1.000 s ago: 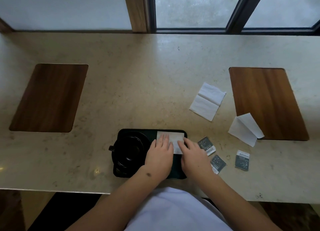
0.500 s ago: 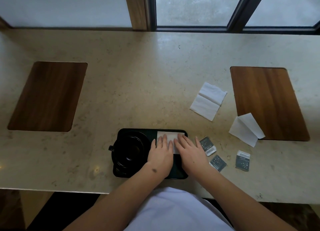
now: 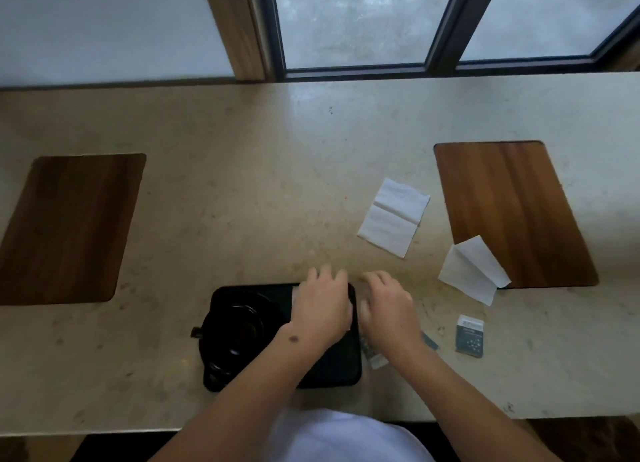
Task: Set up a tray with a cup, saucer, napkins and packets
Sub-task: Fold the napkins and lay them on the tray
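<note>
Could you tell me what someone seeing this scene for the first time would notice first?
Probably the two bare hands near the counter's front edge: the left hand over the rectangular black tray, the right hand just beside its right edge. On the tray's left sits a black cup on a black saucer. To the right lie two white paper napkins and a small dark packet.
</note>
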